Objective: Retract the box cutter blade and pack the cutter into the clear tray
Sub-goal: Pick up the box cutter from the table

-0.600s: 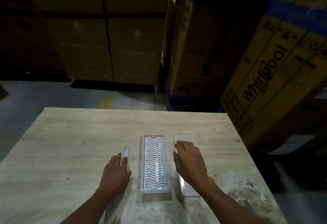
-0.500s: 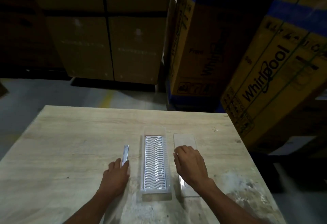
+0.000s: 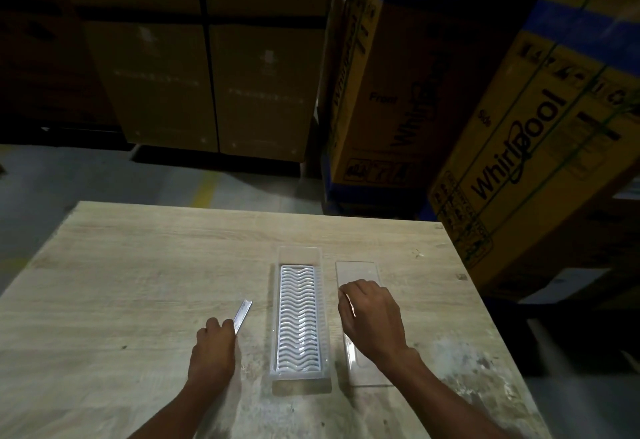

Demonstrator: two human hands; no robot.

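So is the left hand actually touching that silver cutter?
Touching. The head view shows the left hand with its fingers curled around the near end of the box cutter, whose far end juts out beyond them.

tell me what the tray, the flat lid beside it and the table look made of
Tray: clear glossy plastic, table grain visible through its walls; white wavy insert, likely plastic.
Lid: thin transparent plastic, edges catching light.
Table: pale wood or wood-look laminate, matte, grain lines; cannot tell which.

"Whirlpool" on yellow carton [image 3: 540, 147]; "Frost" on neighbouring carton [image 3: 391, 67].
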